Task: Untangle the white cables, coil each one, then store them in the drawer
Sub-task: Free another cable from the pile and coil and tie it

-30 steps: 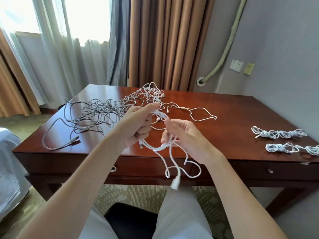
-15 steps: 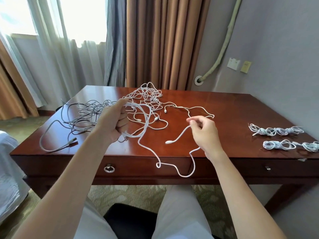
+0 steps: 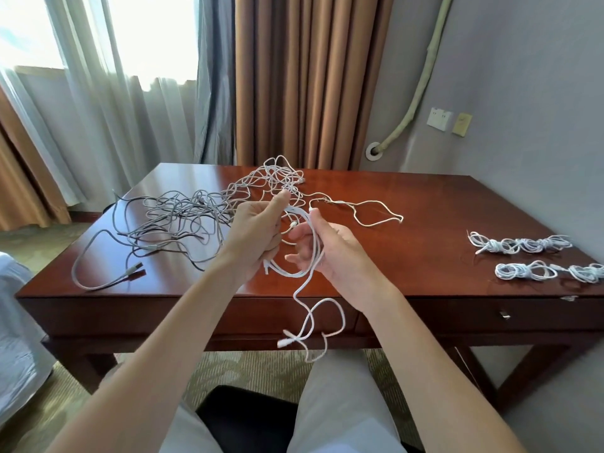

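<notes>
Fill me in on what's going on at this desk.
A person seated at the wooden desk is winding a white cable into loops. The left hand grips the loops while the right hand feeds the strand round; its loose end hangs below the desk edge. A tangle of grey and white cables lies on the desk behind the hands. Coiled white bundles sit at the right edge. The drawer is closed.

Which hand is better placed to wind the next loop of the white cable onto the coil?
Probably the right hand. The left hand already grips the coil's loops, so it acts as the holder, while the right pinches the white cable whose free tail hangs below the desk edge.
</notes>
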Demonstrator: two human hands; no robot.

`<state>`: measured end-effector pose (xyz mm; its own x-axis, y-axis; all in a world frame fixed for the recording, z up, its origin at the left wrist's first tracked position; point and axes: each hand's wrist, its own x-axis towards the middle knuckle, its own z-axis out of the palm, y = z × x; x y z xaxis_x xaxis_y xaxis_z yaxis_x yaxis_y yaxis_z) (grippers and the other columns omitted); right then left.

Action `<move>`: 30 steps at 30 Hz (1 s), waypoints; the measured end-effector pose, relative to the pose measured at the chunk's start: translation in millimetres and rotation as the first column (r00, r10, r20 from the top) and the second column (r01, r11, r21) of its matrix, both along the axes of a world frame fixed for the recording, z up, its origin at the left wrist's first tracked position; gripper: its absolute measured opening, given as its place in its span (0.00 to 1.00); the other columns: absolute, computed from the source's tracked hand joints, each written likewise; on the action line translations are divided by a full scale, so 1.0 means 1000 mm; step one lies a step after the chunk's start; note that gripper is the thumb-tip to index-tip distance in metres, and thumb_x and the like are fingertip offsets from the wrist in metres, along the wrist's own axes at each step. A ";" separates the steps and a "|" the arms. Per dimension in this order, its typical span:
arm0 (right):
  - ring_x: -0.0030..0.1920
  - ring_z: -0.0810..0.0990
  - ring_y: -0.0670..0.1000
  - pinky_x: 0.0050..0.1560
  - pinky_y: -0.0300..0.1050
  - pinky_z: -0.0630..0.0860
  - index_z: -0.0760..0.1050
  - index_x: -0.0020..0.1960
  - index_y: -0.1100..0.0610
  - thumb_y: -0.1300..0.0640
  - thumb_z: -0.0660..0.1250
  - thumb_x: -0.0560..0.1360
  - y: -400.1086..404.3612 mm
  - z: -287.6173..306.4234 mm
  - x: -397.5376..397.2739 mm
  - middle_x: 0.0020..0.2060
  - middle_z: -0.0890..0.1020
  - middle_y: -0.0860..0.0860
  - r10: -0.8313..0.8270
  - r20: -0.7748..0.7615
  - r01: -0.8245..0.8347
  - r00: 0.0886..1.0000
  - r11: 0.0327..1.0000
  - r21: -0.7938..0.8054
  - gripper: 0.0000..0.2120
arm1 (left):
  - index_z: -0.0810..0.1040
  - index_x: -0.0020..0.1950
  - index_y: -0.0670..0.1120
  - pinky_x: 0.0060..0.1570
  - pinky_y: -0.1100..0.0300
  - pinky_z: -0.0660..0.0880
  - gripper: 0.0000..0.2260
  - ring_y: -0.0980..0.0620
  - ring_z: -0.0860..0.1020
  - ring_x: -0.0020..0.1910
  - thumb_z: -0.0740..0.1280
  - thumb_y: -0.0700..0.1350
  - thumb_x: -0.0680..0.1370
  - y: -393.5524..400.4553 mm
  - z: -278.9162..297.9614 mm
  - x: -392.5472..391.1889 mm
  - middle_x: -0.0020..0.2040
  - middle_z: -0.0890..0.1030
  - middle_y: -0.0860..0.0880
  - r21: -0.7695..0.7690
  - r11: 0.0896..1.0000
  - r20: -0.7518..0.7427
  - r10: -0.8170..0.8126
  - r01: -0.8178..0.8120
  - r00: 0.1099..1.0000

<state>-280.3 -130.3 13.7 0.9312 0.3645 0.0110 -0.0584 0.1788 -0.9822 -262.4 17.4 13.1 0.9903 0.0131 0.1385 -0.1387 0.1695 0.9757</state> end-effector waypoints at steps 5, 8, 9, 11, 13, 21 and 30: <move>0.26 0.57 0.44 0.31 0.38 0.62 0.73 0.41 0.57 0.49 0.50 0.87 -0.003 0.002 -0.002 0.29 0.58 0.49 0.036 -0.090 -0.022 0.995 0.989 0.145 0.22 | 0.62 0.25 0.52 0.18 0.65 0.54 0.26 0.57 0.54 0.19 0.65 0.49 0.83 -0.001 0.000 -0.005 0.22 0.57 0.54 -0.185 0.983 -0.032 -0.014 0.008 0.999; 0.26 0.57 0.44 0.30 0.38 0.58 0.72 0.42 0.56 0.54 0.52 0.87 -0.005 0.002 0.000 0.29 0.59 0.47 0.056 -0.083 -0.044 0.995 0.989 0.142 0.18 | 0.60 0.26 0.51 0.18 0.65 0.55 0.26 0.56 0.55 0.19 0.64 0.49 0.83 0.002 -0.002 -0.001 0.23 0.56 0.53 -0.242 0.969 -0.092 -0.072 0.047 0.993; 0.26 0.57 0.43 0.29 0.37 0.57 0.71 0.41 0.56 0.54 0.53 0.87 -0.006 0.003 0.000 0.29 0.59 0.47 0.047 -0.065 -0.039 0.997 0.991 0.124 0.18 | 0.59 0.27 0.51 0.18 0.65 0.56 0.26 0.56 0.55 0.19 0.64 0.50 0.83 0.003 -0.003 0.000 0.23 0.56 0.53 -0.244 0.967 -0.112 -0.109 0.080 0.988; 0.27 0.55 0.44 0.30 0.39 0.54 0.70 0.40 0.56 0.55 0.54 0.87 -0.008 0.005 0.003 0.30 0.58 0.48 0.021 -0.015 -0.021 1.000 0.998 0.055 0.18 | 0.61 0.28 0.49 0.19 0.63 0.59 0.25 0.55 0.57 0.19 0.63 0.51 0.82 0.009 -0.003 0.003 0.22 0.57 0.52 -0.201 0.962 -0.148 -0.216 0.185 0.965; 0.29 0.54 0.46 0.31 0.41 0.52 0.70 0.39 0.56 0.55 0.54 0.87 -0.012 0.010 0.005 0.29 0.57 0.48 0.022 0.036 -0.020 0.999 0.998 -0.067 0.18 | 0.66 0.28 0.47 0.23 0.61 0.64 0.23 0.53 0.59 0.21 0.64 0.53 0.81 0.018 0.001 0.004 0.23 0.59 0.51 -0.083 0.948 -0.172 -0.317 0.307 0.933; 0.27 0.57 0.45 0.30 0.39 0.56 0.69 0.40 0.58 0.51 0.56 0.87 0.000 0.026 0.002 0.26 0.60 0.47 0.123 0.188 -0.040 0.975 0.918 -0.395 0.19 | 0.77 0.28 0.46 0.22 0.64 0.53 0.23 0.54 0.55 0.22 0.66 0.51 0.82 0.009 0.023 0.001 0.24 0.58 0.51 0.352 0.919 -0.129 -0.140 0.177 0.982; 0.37 0.76 0.47 0.54 0.43 0.78 0.74 0.42 0.56 0.48 0.57 0.86 -0.008 -0.011 0.004 0.30 0.71 0.48 0.036 0.145 -0.014 0.989 0.989 -0.146 0.18 | 0.67 0.22 0.50 0.17 0.67 0.50 0.26 0.57 0.53 0.16 0.62 0.40 0.81 0.013 0.012 0.008 0.19 0.55 0.55 -0.308 0.951 -0.280 -0.082 -0.008 0.957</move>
